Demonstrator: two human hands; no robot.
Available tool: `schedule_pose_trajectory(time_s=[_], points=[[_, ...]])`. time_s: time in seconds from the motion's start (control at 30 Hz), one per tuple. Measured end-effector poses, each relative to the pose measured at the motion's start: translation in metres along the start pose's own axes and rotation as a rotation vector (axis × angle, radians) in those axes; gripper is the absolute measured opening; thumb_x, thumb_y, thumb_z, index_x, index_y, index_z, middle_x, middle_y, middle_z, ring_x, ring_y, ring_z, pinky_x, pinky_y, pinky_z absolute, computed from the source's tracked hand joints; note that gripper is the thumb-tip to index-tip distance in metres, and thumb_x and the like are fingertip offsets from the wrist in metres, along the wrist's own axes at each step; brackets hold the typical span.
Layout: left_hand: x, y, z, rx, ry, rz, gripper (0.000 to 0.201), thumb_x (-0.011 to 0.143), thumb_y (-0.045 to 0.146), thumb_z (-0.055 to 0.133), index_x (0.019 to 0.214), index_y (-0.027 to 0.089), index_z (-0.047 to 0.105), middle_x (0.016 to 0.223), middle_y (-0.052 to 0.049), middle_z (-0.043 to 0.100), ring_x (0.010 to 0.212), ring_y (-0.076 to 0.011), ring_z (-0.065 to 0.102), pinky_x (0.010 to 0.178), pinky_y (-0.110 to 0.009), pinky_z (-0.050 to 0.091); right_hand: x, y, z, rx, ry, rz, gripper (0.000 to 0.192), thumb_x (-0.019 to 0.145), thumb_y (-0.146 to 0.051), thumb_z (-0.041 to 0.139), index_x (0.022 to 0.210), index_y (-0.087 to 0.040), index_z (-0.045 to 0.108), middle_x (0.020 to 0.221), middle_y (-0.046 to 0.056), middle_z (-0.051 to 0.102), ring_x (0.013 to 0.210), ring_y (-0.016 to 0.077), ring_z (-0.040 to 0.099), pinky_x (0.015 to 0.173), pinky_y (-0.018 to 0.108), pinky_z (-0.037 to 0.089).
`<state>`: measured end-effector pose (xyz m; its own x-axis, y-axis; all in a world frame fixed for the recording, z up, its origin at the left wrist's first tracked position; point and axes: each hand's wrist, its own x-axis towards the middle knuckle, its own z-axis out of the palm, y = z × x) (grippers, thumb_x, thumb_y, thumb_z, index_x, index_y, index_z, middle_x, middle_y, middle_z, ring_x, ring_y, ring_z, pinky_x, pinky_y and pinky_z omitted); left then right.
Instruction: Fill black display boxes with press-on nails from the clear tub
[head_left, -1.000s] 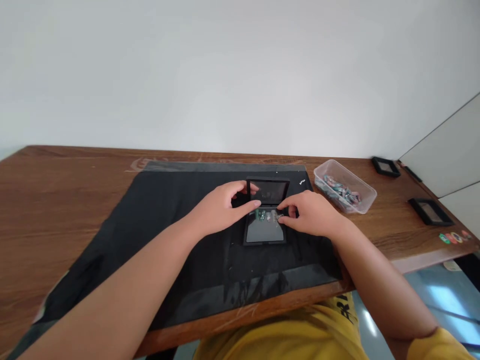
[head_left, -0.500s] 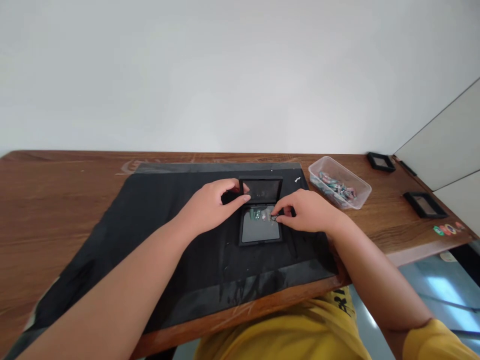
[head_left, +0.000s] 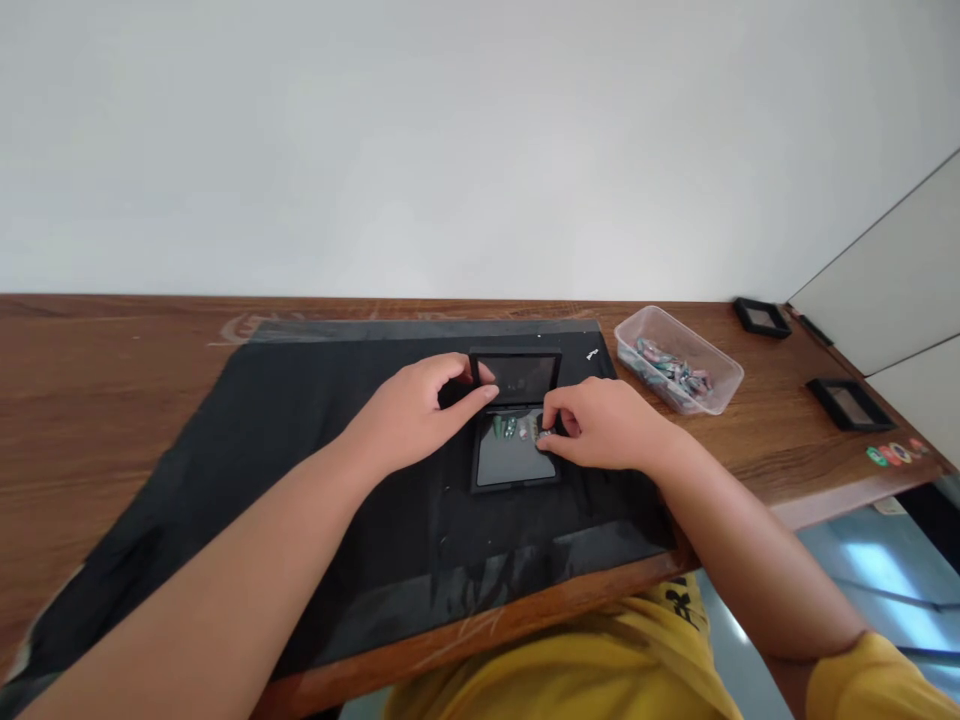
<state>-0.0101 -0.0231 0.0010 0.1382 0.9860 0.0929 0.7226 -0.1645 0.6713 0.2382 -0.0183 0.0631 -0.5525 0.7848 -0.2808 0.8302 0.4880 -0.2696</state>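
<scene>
A small black hinged case lies open on a black mat, its lid tilted up at the back. Several small green and pale pieces sit in a row along the top of the grey inner panel. My left hand grips the left edge of the lid near the hinge. With its fingertips pinched on a small piece at the right end of that row, my right hand rests against the case.
A clear plastic tub of small coloured pieces stands at the right of the mat. Two more black cases lie further right on the wooden table. Coloured stickers sit near the right corner. The table's front edge is close to my body.
The view has drifted slightly left. My right hand has edged a little left along the row of pieces. My left hand keeps its hold on the lid.
</scene>
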Motion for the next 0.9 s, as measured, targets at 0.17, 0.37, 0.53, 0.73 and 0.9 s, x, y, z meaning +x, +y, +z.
schedule_pose_trajectory(time_s=[0.17, 0.37, 0.53, 0.73, 0.9], points=[[-0.001, 0.004, 0.0, 0.004, 0.012, -0.006, 0.048, 0.093, 0.07, 0.054, 0.102, 0.029, 0.076, 0.117, -0.011, 0.083, 0.111, -0.0367, 0.077, 0.095, -0.048, 0.063, 0.002, -0.004, 0.007, -0.06, 0.021, 0.016, 0.01, 0.105, -0.03, 0.075, 0.101, -0.021, 0.078, 0.092, 0.004, 0.082, 0.087, 0.0214, 0.069, 0.07, 0.031, 0.029], [-0.001, 0.007, 0.002, 0.011, 0.003, -0.041, 0.047, 0.091, 0.07, 0.056, 0.1, 0.028, 0.075, 0.103, -0.01, 0.083, 0.093, -0.0325, 0.076, 0.082, -0.045, 0.06, 0.004, -0.004, 0.008, -0.043, 0.068, 0.108, 0.011, 0.109, -0.029, 0.07, 0.103, -0.021, 0.076, 0.101, 0.007, 0.084, 0.091, 0.0228, 0.07, 0.071, 0.031, 0.03], [-0.002, 0.006, 0.003, -0.006, -0.023, -0.047, 0.046, 0.091, 0.069, 0.055, 0.096, 0.028, 0.075, 0.102, -0.009, 0.084, 0.092, -0.0319, 0.077, 0.08, -0.044, 0.058, 0.006, -0.009, 0.012, -0.033, 0.048, 0.128, 0.012, 0.109, -0.028, 0.068, 0.101, -0.021, 0.074, 0.097, 0.007, 0.082, 0.088, 0.0224, 0.069, 0.069, 0.031, 0.029], [-0.002, 0.006, 0.003, -0.018, -0.03, -0.054, 0.048, 0.091, 0.071, 0.054, 0.094, 0.028, 0.075, 0.098, -0.008, 0.083, 0.086, -0.0304, 0.075, 0.077, -0.043, 0.056, 0.007, -0.008, 0.015, 0.061, 0.063, 0.102, 0.007, 0.108, -0.021, 0.069, 0.102, -0.02, 0.073, 0.093, 0.005, 0.08, 0.082, 0.0199, 0.065, 0.069, 0.03, 0.03], [-0.002, 0.004, 0.002, -0.033, -0.045, -0.064, 0.05, 0.09, 0.073, 0.055, 0.095, 0.028, 0.076, 0.096, -0.008, 0.083, 0.085, -0.0307, 0.076, 0.074, -0.042, 0.056, 0.005, 0.001, 0.01, 0.232, 0.037, 0.06, 0.005, 0.105, -0.014, 0.075, 0.106, -0.019, 0.074, 0.081, -0.001, 0.074, 0.075, 0.0158, 0.062, 0.074, 0.027, 0.036]])
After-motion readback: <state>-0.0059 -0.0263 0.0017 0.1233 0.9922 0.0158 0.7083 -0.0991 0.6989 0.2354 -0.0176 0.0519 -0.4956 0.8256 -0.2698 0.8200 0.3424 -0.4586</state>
